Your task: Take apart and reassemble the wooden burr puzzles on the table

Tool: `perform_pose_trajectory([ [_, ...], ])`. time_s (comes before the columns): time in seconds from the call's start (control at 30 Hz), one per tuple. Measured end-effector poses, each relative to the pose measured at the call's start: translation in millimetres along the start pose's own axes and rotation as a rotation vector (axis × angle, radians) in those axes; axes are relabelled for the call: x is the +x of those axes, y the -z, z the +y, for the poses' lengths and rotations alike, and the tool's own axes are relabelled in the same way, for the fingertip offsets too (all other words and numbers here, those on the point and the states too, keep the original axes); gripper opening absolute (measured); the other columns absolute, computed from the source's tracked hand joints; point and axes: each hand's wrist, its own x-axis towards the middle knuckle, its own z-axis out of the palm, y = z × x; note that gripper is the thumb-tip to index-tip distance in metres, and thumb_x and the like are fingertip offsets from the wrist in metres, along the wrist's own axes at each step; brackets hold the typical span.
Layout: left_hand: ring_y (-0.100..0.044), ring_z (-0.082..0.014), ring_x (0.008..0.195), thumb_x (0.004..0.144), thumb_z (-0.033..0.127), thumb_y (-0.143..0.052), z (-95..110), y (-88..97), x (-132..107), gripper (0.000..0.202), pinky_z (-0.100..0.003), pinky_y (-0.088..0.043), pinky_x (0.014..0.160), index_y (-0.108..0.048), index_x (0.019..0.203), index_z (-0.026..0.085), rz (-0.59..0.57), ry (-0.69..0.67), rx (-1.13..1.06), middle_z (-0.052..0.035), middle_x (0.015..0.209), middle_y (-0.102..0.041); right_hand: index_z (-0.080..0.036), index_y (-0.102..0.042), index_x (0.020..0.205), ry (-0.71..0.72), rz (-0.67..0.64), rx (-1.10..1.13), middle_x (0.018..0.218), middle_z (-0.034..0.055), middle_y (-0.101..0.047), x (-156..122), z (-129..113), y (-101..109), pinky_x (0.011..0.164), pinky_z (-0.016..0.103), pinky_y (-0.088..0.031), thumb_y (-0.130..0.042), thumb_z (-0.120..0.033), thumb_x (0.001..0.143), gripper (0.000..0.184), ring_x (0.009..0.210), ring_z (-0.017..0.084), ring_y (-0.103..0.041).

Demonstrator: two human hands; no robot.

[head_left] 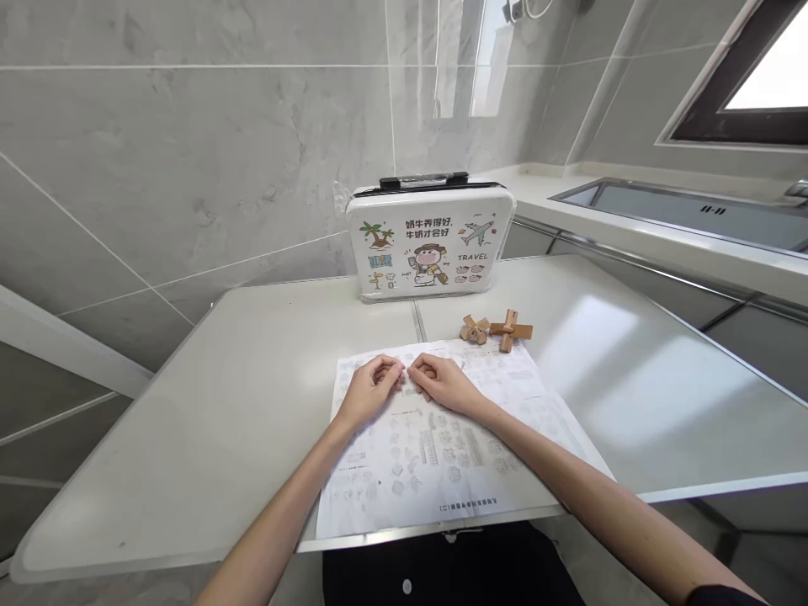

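Observation:
My left hand (372, 389) rests over a printed paper sheet (391, 497), its fingers curled in with thumb and forefinger pressed together. Close beside it, with a small gap between, my right hand (447, 384) is curled the same way, fingertips together. A bit of something brownish shows under the right fingers, but I cannot make out what either hand holds. Beyond the right hand, at the sheet's far right edge, sit a small wooden interlocking puzzle (475, 329) and a larger cross-shaped wooden puzzle (511, 330). Small diagrams and text cover the sheet.
A white cartoon-printed case (433, 240) with a black handle stands at the back of the white folding table (252, 404), against the tiled wall. To the right is a counter with a sink (688, 215). The table's front edge lies close to my body.

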Motion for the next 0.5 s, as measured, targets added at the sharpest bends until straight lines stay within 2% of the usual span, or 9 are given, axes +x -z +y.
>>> perform_pose_trajectory([
  [0.2,-0.065,-0.0183,0.079,0.093,0.054,-0.065,0.7,0.0,-0.4,0.034,-0.031,-0.052,0.077,-0.069,0.092,0.02,-0.003,0.001,0.003,-0.0041,0.083,-0.069,-0.021,-0.061,0.085,-0.006,0.004,0.011,0.067,-0.003,-0.065,-0.4,0.1,0.5,0.059,0.027,-0.046,-0.056,-0.045,0.099,0.028,0.053,0.013,-0.059],
  [0.37,-0.065,-0.0183,0.08,0.094,0.054,-0.064,0.4,-0.3,-0.4,0.034,-0.032,-0.053,0.078,-0.068,0.091,0.02,-0.003,-0.005,-0.005,-0.0043,0.085,-0.069,-0.022,-0.061,0.085,0.006,0.022,0.08,0.066,-0.0035,-0.064,-0.7,-1.0,0.8,0.053,0.025,-0.043,-0.058,-0.053,0.098,0.034,0.05,0.012,-0.055],
  [0.5,-0.065,-0.0182,0.078,0.094,0.054,-0.064,1.5,-0.4,-0.5,0.034,-0.032,-0.053,0.078,-0.068,0.09,0.02,0.0,-0.005,-0.002,-0.0045,0.085,-0.07,-0.022,-0.059,0.084,0.012,0.149,0.224,0.062,-0.0058,-0.057,2.0,0.7,1.2,0.046,0.024,-0.038,-0.059,-0.059,0.097,0.04,0.043,0.009,-0.047],
])
